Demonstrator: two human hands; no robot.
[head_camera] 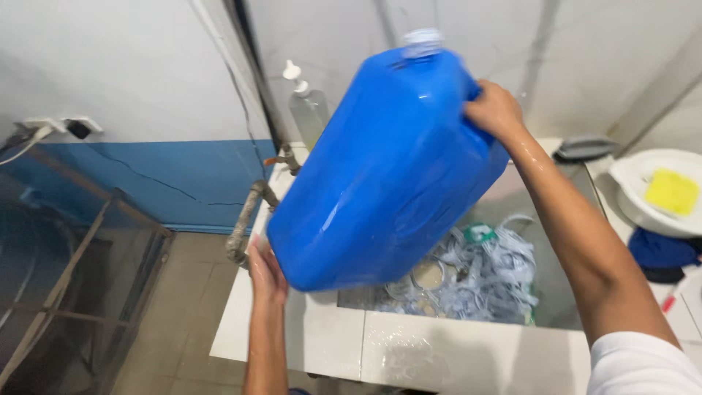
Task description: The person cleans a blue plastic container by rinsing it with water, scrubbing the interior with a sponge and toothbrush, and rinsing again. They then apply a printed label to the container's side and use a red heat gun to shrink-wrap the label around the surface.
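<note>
Both hands held a big blue jerrycan [387, 175] tilted over a white tiled sink [439, 351].

The left hand [265, 272] cupped its lower corner at 7 o'clock; the right hand [495, 110] gripped the top edge at 2 o'clock, near the pale cap [422, 42]. Below, at 5 o'clock, grey-white cloth [482, 274] soaked in the basin. A soap pump bottle [307, 110] stood behind, and a white bowl with a yellow sponge [671, 192] lay at 3 o'clock.

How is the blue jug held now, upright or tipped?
Tipped. The blue jug leans over the sink, its cap pointing up and away; the left hand supports its low corner and the right hand grips the upper edge.
</note>
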